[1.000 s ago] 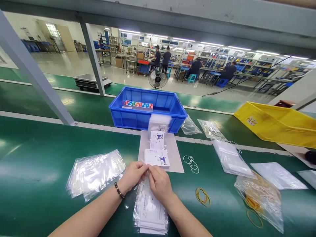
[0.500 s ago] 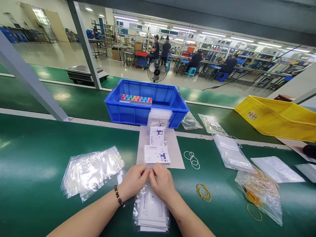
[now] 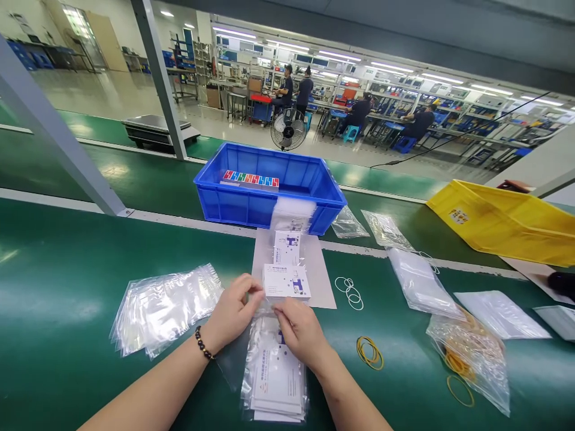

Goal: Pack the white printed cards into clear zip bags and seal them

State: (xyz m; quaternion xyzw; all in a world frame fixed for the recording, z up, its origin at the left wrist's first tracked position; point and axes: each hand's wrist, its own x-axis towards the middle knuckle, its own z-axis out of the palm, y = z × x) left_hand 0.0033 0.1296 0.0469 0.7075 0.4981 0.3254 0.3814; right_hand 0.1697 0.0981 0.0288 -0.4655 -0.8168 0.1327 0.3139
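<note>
My left hand [image 3: 236, 309], with a beaded bracelet at its wrist, pinches the top edge of a clear plastic bag between thumb and fingers. My right hand [image 3: 302, 328] is closed on that edge a little to the right. Below and between them lies a pile of bagged printed cards [image 3: 276, 380], partly covered by my right hand. Just beyond my fingertips sits a stack of white printed cards [image 3: 286, 281] on a pale sheet [image 3: 324, 287]. More bagged cards [image 3: 287, 246] lean toward the blue bin. A fan of clear bags [image 3: 166, 308] rests to the left.
A blue bin [image 3: 265, 205] holding coloured boxes stands behind the cards. On the right are white rings [image 3: 349, 293], yellow rubber bands [image 3: 370, 353], a bag of bands [image 3: 471, 359], packs of bags [image 3: 422, 281] and a yellow bin [image 3: 498, 218]. Co-workers sit and stand far back.
My left hand has moved left and slightly up, apart from my right hand. Both stay at the bag's edge, and more of the bagged card beneath shows.
</note>
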